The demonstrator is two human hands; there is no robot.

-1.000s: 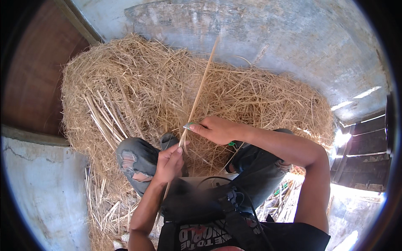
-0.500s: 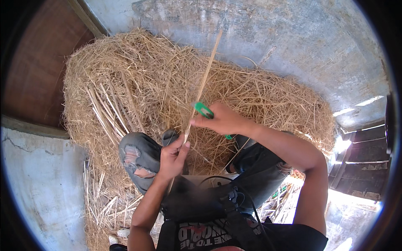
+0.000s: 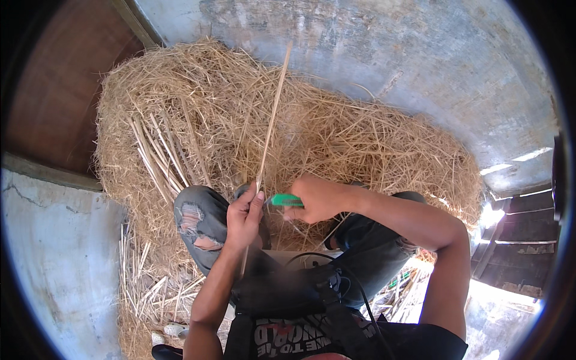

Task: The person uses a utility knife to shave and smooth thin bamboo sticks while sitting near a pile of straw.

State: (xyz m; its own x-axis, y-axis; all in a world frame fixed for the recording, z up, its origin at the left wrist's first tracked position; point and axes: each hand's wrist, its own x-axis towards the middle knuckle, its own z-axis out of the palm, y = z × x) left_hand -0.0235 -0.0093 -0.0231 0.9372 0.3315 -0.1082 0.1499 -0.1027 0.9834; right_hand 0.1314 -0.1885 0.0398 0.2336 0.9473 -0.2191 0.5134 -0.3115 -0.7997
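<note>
My left hand (image 3: 244,221) is closed around a long, thin, pale strip of split wood or bamboo (image 3: 273,117). The strip points up and away, its far end over the straw, and its lower end comes out below my hand toward my lap. In my right hand (image 3: 321,198) is a green-handled cutter knife (image 3: 287,200), gripped in the fist. Its tip points left, close beside the strip just right of my left fingers. The blade itself is blurred and too small to make out.
A big heap of dry straw (image 3: 360,138) spreads before my bent knees. Several pale sticks (image 3: 159,156) lie on it at left. Grey walls (image 3: 408,54) stand beyond, a brown panel (image 3: 54,90) at far left, dark boards (image 3: 522,240) at right. Cut pieces (image 3: 150,294) litter the lower left.
My right hand with the knife has come down and nearer, from up along the strip to beside my left fingers. The strip's far end has swung left and stands steeper.
</note>
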